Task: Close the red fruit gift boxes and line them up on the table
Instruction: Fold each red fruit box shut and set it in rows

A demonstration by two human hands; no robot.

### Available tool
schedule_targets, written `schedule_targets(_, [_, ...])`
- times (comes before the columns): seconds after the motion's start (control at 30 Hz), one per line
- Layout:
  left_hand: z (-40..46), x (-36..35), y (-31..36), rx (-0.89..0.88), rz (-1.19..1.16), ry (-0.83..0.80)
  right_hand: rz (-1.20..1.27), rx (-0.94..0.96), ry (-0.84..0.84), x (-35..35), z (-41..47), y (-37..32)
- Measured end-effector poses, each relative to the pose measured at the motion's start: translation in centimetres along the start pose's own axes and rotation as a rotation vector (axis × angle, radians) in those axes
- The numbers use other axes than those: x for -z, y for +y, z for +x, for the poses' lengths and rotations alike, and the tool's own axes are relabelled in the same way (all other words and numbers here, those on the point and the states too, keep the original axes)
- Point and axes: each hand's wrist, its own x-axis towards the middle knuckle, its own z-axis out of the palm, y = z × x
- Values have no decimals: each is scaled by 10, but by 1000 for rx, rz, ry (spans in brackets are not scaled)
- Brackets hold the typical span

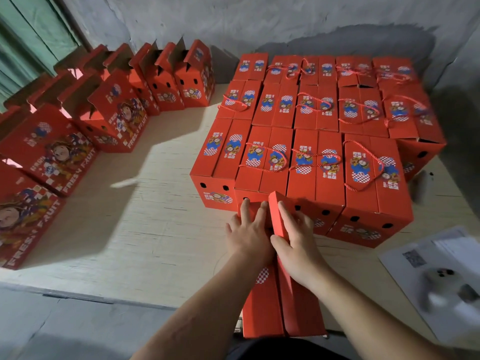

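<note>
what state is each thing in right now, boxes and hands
box under the hands: top flaps partly folded, one standing up
closed boxes: flaps shut, packed in rows
open boxes: upright, top flaps raised
left hand: fingers straight, pressing a flap
right hand: on the raised flap

The words "FRESH FRUIT" stand in big pale letters down the front edge of the open red cardboard gift box (50,154) on the left side of the pale wooden table (155,229). The same words show on the red box nearest the camera (23,222), where the first word reads clearly and the second is partly blurred. Another open red box further back (117,120) has the same letters, only smaller. The white paper sheet (428,258) on the right has a square code, but its writing is too blurry to read.
</note>
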Motion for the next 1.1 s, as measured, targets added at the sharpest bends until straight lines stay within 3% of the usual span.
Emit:
schedule_targets(0.13, [-14, -4, -4, -31, -21, 0, -91, 12, 27, -3, 1, -7])
schedule_targets(0.33, [-22, 9, -3, -67, -313, 17, 36, -40, 6, 5, 2, -5])
schedule_targets(0.67, [-5, 2, 12, 64, -30, -44, -34, -6, -17, 1, -1, -2])
schedule_targets(0.87, [-50, -10, -17, -66, -100, 42, -257, -28, -32, -2, 0, -11])
schedule_targets(1.1, [-62, -7, -12, -84, -231, -24, -389, -58, -123, 2, 3, -22])
